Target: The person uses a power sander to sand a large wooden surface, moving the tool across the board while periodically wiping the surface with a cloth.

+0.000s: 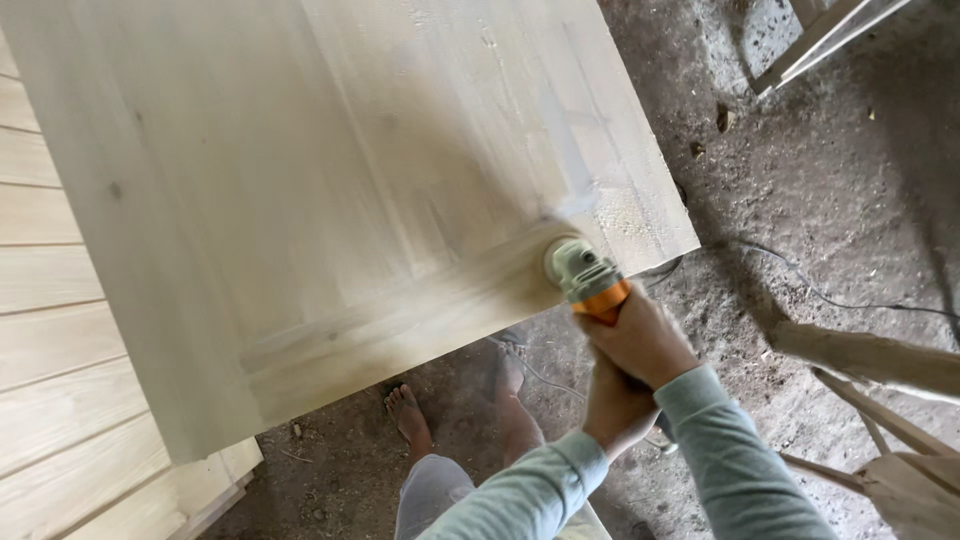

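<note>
A large pale wooden panel (pixel 300 170) lies flat in front of me. A small angle grinder (pixel 583 270), with a grey head and an orange band, presses its disc onto the panel close to its near right corner. My right hand (pixel 642 342) grips the grinder's body just behind the orange band. My left hand (pixel 613 408) holds the rear of the tool right behind the right hand. Both arms wear light grey-blue sleeves. The surface around the disc looks dusty and blurred.
More pale wooden boards (pixel 60 330) lie under and to the left of the panel. A power cable (pixel 800 285) trails over the dirt floor (pixel 800 180) on the right. Rough wooden pieces (pixel 880 365) stand at the right edge. My bare foot (pixel 408 412) is below the panel's edge.
</note>
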